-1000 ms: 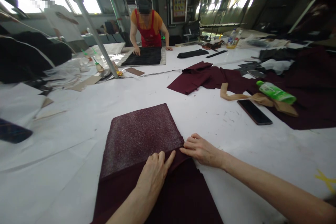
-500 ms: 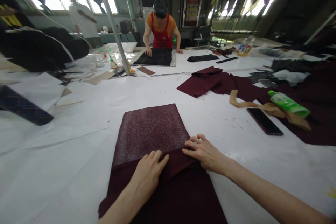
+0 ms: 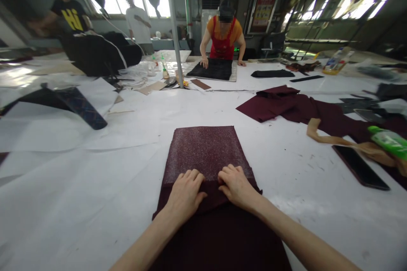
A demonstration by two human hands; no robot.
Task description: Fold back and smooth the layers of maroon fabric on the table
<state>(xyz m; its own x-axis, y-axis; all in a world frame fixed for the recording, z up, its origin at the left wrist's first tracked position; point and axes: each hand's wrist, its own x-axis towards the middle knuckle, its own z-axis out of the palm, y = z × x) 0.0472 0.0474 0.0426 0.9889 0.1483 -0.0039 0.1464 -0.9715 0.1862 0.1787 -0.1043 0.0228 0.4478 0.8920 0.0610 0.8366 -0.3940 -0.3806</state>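
Observation:
A maroon fabric panel (image 3: 206,148) with a speckled whitish surface lies flat on the white table in front of me. Over its near part lies a plain dark maroon fabric (image 3: 219,237), its far edge running across the panel. My left hand (image 3: 188,190) has its fingers curled over this edge, left of the middle. On the right, my right hand (image 3: 234,184) grips the same edge with bent fingers, a short gap from the left. Both thumbs point inward, and the fingertips are partly hidden.
To the right lie more maroon fabric (image 3: 273,103), a tan strip (image 3: 330,139), a phone (image 3: 361,167) and a green bottle (image 3: 389,140). A metal pole (image 3: 174,29) rises beyond the panel. Across the table a co-worker (image 3: 222,36) leans over black material (image 3: 213,69). Dark patterned cloth (image 3: 84,108) lies left.
My right hand has moved inward from the panel's right edge, nearer my left hand. The plain fabric's edge lies a little smoother. The camera has turned left.

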